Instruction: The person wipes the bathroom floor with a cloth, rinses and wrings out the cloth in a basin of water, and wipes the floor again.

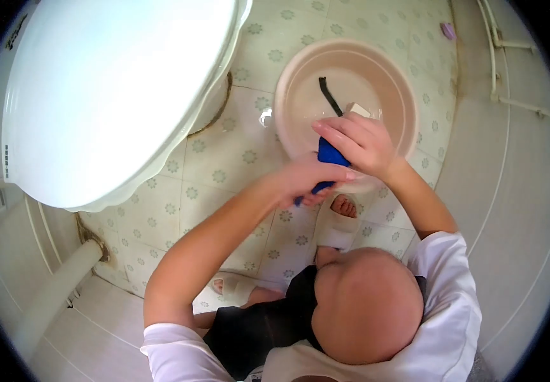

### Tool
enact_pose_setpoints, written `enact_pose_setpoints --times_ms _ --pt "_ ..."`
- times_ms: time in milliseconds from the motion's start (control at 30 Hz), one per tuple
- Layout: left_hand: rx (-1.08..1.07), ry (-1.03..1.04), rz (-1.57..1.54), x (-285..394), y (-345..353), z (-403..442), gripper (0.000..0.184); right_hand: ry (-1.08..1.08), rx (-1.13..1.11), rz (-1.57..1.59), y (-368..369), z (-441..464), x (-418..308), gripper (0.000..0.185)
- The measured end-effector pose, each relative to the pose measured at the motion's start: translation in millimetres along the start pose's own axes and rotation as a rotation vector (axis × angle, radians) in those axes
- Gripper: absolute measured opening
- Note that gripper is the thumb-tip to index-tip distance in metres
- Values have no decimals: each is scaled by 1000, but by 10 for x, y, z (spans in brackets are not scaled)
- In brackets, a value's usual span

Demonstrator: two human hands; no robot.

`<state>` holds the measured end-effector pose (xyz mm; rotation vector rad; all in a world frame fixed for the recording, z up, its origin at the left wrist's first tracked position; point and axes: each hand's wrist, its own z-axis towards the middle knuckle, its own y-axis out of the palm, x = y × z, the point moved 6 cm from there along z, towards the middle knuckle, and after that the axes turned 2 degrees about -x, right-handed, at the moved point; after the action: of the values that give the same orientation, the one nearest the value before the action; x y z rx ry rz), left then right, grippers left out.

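1. While both hands meet above the near side of a pink basin (pixel 345 48), one blue item (pixel 333 153) lies between them, its kind not certain from where I stand.
2. Left hand (pixel 308 178), one: grip closed round the lower part of the blue item, thumb laid across it toward the right.
3. Right hand (pixel 361 141), one: fingers straight, side by side, over the item's upper end; palm hidden, so clamped or merely resting cannot be told.
4. Long axis of the blue item: a slant, from the upper end beneath the right hand, back and leftward through the left grip, toward the body. A small blue tip (pixel 298 200) shows below; same piece or not, unclear.
5. Dark strip (pixel 329 95), one: inside the basin, beyond both hands, slanting from far left to near right; right hand the nearer.
6. Pale block (pixel 357 109), one: just past the right hand, beside the strip's near end; touching the fingers or apart, cannot tell.
7. Basin: set on patterned floor tiles (pixel 217 159).
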<state>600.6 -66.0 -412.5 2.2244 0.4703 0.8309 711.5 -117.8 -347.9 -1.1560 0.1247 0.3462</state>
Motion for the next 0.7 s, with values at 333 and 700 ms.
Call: enact_pose_setpoints --times_ms 333,700 --pt "472 122 1079 421 -467 289 40 84 -281 -145 390 -38 312 20" --pt "589 64 1205 435 -502 415 42 188 -399 -53 552 -196 466 16"
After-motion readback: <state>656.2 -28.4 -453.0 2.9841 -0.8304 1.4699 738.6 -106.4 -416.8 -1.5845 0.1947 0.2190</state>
